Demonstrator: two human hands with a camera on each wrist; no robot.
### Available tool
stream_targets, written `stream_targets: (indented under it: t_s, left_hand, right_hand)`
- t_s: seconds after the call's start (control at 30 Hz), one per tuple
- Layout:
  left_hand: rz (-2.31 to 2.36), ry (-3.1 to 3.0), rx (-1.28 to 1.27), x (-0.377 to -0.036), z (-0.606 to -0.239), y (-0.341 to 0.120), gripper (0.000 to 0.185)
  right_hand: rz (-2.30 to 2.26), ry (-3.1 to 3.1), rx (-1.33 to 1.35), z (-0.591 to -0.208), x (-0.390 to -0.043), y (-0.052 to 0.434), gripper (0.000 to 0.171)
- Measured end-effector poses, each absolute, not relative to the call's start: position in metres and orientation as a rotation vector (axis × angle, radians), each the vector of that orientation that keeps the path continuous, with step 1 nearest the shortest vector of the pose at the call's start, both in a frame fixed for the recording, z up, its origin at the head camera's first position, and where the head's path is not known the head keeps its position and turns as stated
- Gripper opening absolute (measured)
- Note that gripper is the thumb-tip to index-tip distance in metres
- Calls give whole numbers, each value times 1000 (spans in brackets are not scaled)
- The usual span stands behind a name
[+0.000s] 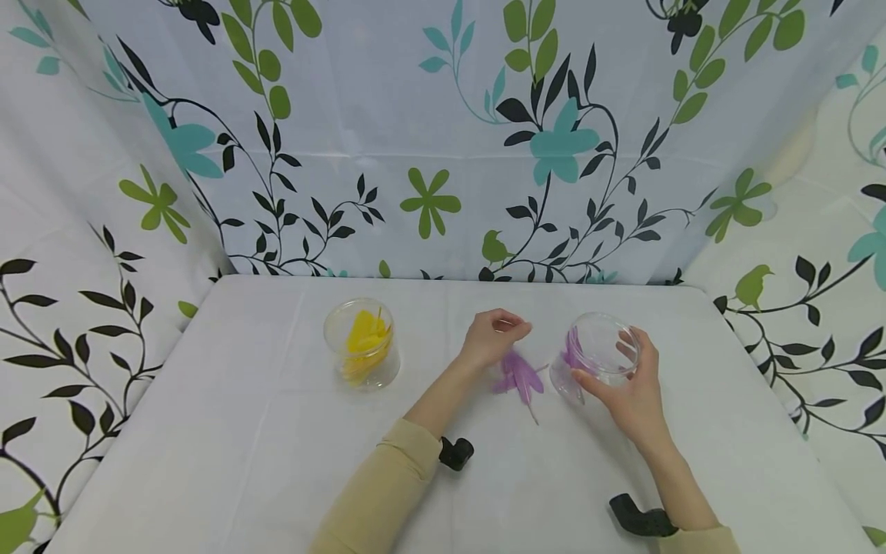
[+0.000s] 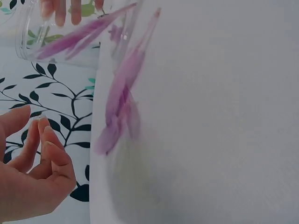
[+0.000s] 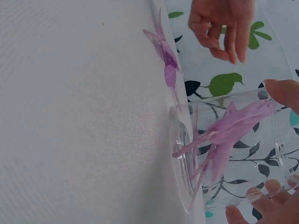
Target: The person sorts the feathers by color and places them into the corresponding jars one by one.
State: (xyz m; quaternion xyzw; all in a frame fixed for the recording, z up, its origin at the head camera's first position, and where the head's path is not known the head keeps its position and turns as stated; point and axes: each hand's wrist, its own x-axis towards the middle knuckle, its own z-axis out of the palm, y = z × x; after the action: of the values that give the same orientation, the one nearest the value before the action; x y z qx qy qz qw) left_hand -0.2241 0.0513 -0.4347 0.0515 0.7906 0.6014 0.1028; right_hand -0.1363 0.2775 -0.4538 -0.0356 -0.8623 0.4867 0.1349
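My right hand (image 1: 609,360) grips a clear jar (image 1: 590,336), tilted on the white table, with purple feathers (image 3: 229,130) inside it. The thumb (image 3: 286,92) and fingers (image 3: 261,205) wrap the jar's (image 3: 187,154) wall. A few loose purple feathers (image 1: 519,377) lie on the cloth just left of the jar. My left hand (image 1: 504,329) hovers right above them, its fingers (image 2: 44,140) loosely curled and holding nothing. In the left wrist view the loose feathers (image 2: 119,102) lie ahead of that hand, with the jar (image 2: 60,32) beyond.
A second clear jar (image 1: 362,342) with yellow feathers stands upright to the left of my left hand. The table (image 1: 242,462) is covered in white cloth. Floral curtains (image 1: 429,138) close it in at the back and both sides.
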Motion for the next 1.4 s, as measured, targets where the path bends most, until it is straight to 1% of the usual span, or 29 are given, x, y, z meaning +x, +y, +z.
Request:
stream_targets:
  t_s: [0.2, 0.4, 0.47, 0.6, 0.83, 1.0, 1.2, 1.4]
  left_hand:
    - [1590, 2446, 65, -228, -449, 39, 27]
    - [1473, 2516, 62, -228, -459, 37, 44]
    - [1429, 2549, 78, -229, -460, 39, 47]
    - [1297, 2638, 93, -230, -462, 43, 41]
    - [1137, 2749, 99, -231, -464, 49, 16]
    - [1223, 2685, 107, -232, -462, 46, 20]
    - [1375, 2587, 53, -234, -459, 36, 20]
    - [1425, 2567, 43, -237, -453, 27, 22]
  right_hand:
    - [1415, -2499, -111, -453, -136, 278, 110]
    - [1422, -2499, -112, -454, -136, 277, 110]
    - [1425, -2496, -114, -455, -136, 277, 110]
    - [1418, -2498, -118, -456, -135, 278, 109]
    - [1414, -2498, -106, -457, -134, 277, 109]
    - [1410, -2499, -109, -455, -134, 277, 109]
    - [1416, -2503, -112, -454, -134, 277, 109]
    - [1419, -2504, -112, -454, -134, 276, 110]
